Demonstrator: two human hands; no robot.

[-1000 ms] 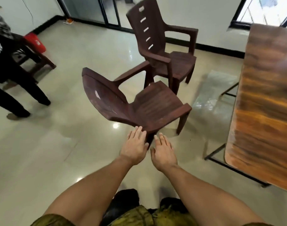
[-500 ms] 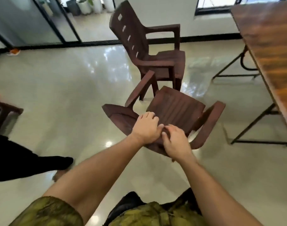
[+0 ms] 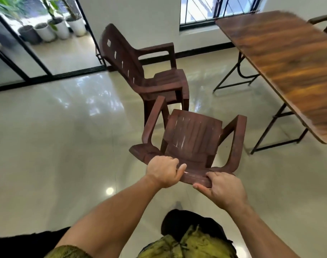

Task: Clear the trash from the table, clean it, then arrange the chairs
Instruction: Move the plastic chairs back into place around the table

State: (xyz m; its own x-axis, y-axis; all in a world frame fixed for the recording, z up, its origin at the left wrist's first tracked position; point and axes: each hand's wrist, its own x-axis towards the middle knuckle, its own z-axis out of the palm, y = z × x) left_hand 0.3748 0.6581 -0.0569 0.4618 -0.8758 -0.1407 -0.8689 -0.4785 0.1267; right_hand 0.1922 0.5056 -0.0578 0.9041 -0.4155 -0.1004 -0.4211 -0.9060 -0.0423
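Gripping the near chair (image 3: 192, 138) by its backrest's top edge, the left hand (image 3: 162, 171) and right hand (image 3: 224, 190) now sit apart, not touching as 0.5 s ago. The chair has swung square-on, just before the second chair (image 3: 146, 71), left of the table (image 3: 289, 62).

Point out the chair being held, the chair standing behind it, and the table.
Held chair (image 3: 192, 138): head view, on its seat.
Standing chair (image 3: 120, 54): head view, on its backrest.
Table (image 3: 289, 62): head view, on its bare wooden top.
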